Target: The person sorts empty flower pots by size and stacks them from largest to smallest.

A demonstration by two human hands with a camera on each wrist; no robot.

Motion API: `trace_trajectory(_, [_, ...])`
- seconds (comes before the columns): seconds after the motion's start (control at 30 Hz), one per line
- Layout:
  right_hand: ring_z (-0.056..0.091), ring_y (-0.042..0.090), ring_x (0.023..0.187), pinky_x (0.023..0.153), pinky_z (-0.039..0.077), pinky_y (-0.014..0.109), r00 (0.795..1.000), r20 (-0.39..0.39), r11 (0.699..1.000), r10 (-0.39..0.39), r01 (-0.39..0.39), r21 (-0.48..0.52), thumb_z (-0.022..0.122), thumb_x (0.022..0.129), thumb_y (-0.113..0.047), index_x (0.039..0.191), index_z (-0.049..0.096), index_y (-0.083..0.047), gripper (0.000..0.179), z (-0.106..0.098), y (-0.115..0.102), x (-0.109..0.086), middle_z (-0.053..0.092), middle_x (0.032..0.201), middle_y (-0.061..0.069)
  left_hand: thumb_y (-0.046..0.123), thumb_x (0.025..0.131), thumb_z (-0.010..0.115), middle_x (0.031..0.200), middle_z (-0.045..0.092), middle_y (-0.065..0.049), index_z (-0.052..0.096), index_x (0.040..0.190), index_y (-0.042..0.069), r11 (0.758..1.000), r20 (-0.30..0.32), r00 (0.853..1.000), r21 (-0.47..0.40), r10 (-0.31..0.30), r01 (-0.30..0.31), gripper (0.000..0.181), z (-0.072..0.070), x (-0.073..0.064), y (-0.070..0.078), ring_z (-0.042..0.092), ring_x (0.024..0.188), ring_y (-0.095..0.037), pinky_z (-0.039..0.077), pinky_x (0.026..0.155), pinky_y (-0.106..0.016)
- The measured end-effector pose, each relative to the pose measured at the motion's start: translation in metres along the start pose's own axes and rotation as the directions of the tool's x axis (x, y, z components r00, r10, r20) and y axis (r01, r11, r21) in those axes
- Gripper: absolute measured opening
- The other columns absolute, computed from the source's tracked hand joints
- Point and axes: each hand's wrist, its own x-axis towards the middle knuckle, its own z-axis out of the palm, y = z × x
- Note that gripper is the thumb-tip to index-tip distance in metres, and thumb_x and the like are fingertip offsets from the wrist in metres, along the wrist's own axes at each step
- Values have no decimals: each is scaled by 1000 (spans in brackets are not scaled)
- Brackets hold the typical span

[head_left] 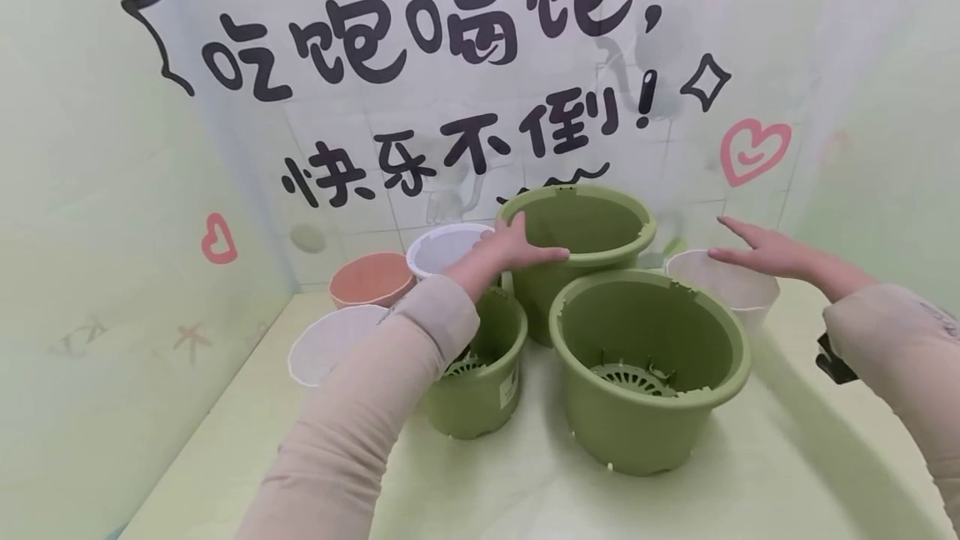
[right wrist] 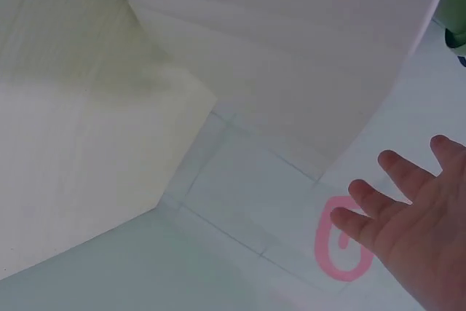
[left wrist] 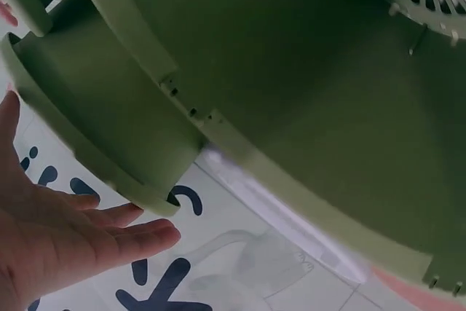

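My left hand point(head_left: 517, 248) is at the left rim of the large green pot point(head_left: 588, 223) at the back, thumb and fingers spread. In the left wrist view the same hand point(left wrist: 65, 245) has its fingers extended along the outside of a green rim point(left wrist: 87, 151). To the right, my right hand point(head_left: 772, 252) hovers with loose, spread fingers just above a whitish pot point(head_left: 727, 286). The right wrist view shows that hand point(right wrist: 419, 231) beside the pale pot wall point(right wrist: 284, 63), with nothing between its fingers.
Another large green pot point(head_left: 648, 432) stands in front, and a smaller green pot point(head_left: 480, 402) is left of it. Behind my left sleeve are a white pot point(head_left: 442, 252), an orange pot point(head_left: 371, 277) and a pale pot point(head_left: 330, 348). A lettered wall covering point(head_left: 420, 115) backs the table point(head_left: 525, 498).
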Motion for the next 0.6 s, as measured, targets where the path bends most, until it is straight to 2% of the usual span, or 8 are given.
trace_trajectory(0.13, [40,51,114,92,31,64,1000,-5,1000,-19,19,7,48,93,-36,144,9,3,75,-2,-15,-8,40,128,34,67,75,56,153,4,-16,7,148,10,1000,15,1000,-7,-8,8,105,1,0,-1,12,137,-39,21,108,-52])
trace_trajectory(0.27, [59,33,90,79,46,46,998,-15,998,-67,67,-21,53,92,-31,142,19,3,69,3,-36,-15,58,107,19,69,74,55,152,8,-17,10,146,2,1000,17,1000,15,-13,13,108,1,1,-2,17,136,-39,23,109,-47])
trace_trajectory(0.37, [59,21,75,64,48,35,997,23,997,-71,71,4,54,92,-30,141,22,4,67,8,-52,-20,62,99,12,69,74,55,151,13,-18,14,144,-2,1000,13,1000,6,-6,6,108,1,3,-3,19,135,-39,25,109,-45])
trace_trajectory(0.47, [56,17,66,52,48,31,997,68,997,-49,44,69,55,91,-30,140,23,3,67,14,-66,-27,62,94,10,68,74,56,150,15,-17,14,145,0,1000,7,1000,-24,-4,5,106,-1,4,-8,19,135,-38,23,110,-45])
trace_trajectory(0.57, [54,16,60,47,48,32,995,90,992,-42,31,123,57,90,-29,139,25,3,66,20,-75,-34,61,89,9,67,74,57,150,20,-15,18,145,3,999,-5,1000,-52,0,0,103,-3,5,-14,20,135,-37,22,110,-46])
trace_trajectory(0.6, [55,15,61,48,48,31,995,70,992,-66,58,115,59,89,-27,137,29,2,63,22,-76,-35,61,86,7,67,74,58,149,21,-15,19,144,3,998,-11,1000,-55,1,-1,103,-3,6,-16,21,135,-37,23,109,-47])
